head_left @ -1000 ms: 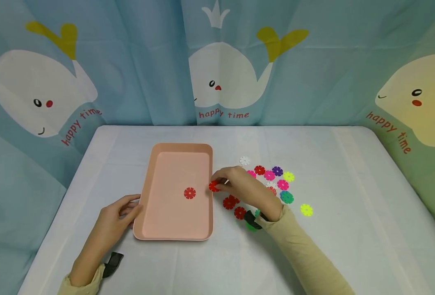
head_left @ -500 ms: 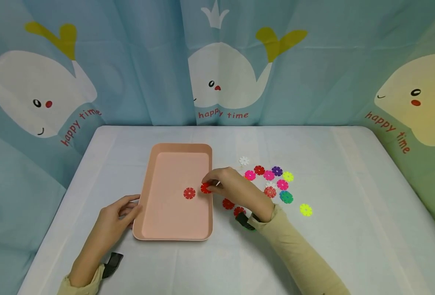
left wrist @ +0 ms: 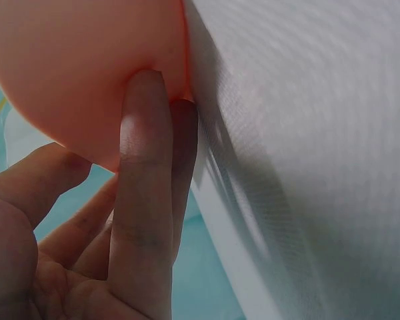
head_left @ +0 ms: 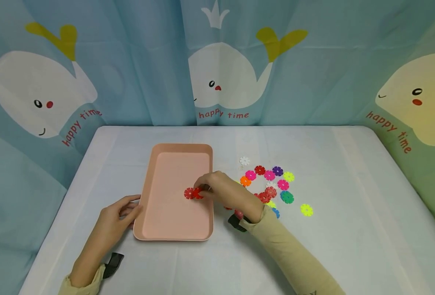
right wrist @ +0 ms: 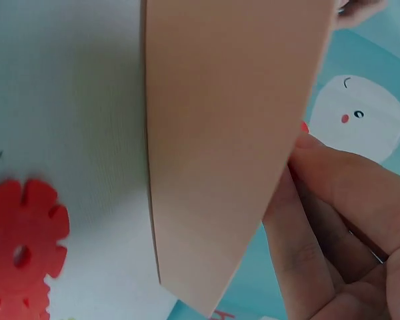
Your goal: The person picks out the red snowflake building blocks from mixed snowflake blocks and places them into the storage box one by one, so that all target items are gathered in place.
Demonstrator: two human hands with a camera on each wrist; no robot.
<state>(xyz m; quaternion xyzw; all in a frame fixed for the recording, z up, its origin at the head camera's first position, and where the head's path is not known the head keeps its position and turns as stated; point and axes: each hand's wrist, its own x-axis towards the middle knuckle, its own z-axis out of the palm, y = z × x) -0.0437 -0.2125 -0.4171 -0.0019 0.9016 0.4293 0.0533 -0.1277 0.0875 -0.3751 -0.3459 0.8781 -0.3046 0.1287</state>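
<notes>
A pink tray lies on the white table, one red plastic snowflake disc inside it. My right hand reaches over the tray's right rim, pinching another red snowflake disc between thumb and fingertips, right beside the first one. In the right wrist view the tray's wall hides most of the held disc, with only a red sliver at the fingertips. At the tray's left edge, my left hand holds on, thumb at the rim and fingers against the outer wall.
Right of the tray, several loose snowflake discs are scattered, including an orange one, a purple one and a green one. A yellow disc lies apart. Behind the table hangs a blue whale-print curtain.
My right hand has moved left over the tray's rim with the red snowflake disc, bringing it beside the disc inside. The left hand and the tray have stayed in place.
</notes>
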